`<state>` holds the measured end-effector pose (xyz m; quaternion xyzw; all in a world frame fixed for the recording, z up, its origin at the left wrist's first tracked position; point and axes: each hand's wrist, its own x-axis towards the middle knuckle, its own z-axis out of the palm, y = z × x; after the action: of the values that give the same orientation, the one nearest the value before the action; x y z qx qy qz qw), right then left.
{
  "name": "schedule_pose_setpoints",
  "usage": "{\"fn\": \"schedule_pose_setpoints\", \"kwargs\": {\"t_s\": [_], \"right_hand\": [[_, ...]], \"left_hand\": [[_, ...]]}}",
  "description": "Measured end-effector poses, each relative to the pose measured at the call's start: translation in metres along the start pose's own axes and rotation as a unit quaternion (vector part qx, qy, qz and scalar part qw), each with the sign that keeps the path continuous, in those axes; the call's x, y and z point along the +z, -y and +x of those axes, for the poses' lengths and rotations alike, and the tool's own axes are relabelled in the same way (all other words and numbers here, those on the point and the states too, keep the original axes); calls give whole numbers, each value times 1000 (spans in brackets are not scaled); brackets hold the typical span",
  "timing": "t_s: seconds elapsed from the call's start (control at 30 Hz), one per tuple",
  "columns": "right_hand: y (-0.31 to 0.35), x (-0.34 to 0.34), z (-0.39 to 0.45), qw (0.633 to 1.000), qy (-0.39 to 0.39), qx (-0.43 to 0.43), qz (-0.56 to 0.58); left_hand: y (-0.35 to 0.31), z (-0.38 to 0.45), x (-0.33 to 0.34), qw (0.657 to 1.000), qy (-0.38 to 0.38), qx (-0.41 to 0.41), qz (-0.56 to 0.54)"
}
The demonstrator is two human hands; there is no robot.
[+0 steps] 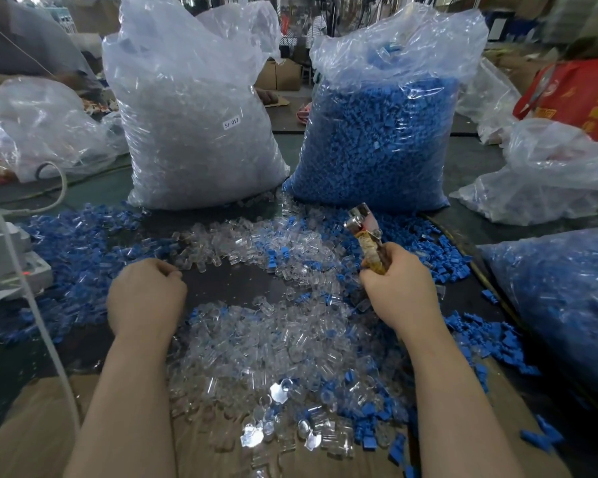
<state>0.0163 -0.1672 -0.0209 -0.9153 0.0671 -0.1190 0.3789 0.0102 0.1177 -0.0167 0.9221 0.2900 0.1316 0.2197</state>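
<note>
The left hand lay knuckles-up on the dark table, fingers curled under at the rim of the clear caps, which spread from its twelve o'clock round to its four o'clock. Its fingertips were hidden, so whether a cap was pinched could not be told. It would do best to single out one cap and carry it towards two o'clock, rather than rake up a bunch. At the right hand's eleven o'clock the plier-like tool stood tilted, head up, above the mixed caps. The right hand gripped its taped handles in a full fist. That grip probably needed easing so the head could take the piece, with the loose blue caps at three o'clock kept out.
</note>
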Motion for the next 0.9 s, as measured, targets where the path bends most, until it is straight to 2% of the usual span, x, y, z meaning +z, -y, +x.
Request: {"fn": "schedule_pose_setpoints", "kwargs": {"t_s": [0.07,0.17,0.23,0.3,0.37,0.47,0.63,0.73,0.9], "right_hand": [[0,-1,0,999,-2,15,-29],[-1,-3,-1,994,-7,45,-100],[-2,-4,-3,988,-1,70,-138],[-2,-4,-3,983,9,93,-156],[-1,-5,-4,978,13,110,-174],[0,-5,-3,973,13,123,-192],[0,-4,-1,989,-11,68,-135],[3,0,0,996,10,33,-82],[4,8,-2,988,50,-2,-145]], "left_hand": [[-1,-1,1,999,31,-2,36],[-6,-2,-1,996,40,13,77],[-15,-5,-4,997,40,47,47],[-29,-12,-5,993,60,94,-28],[-46,-24,-2,979,129,140,-78],[-65,-42,11,951,221,197,-86],[-82,-59,27,944,193,264,-39],[-83,-60,29,941,201,273,12],[-82,-57,27,939,231,253,40]]}}
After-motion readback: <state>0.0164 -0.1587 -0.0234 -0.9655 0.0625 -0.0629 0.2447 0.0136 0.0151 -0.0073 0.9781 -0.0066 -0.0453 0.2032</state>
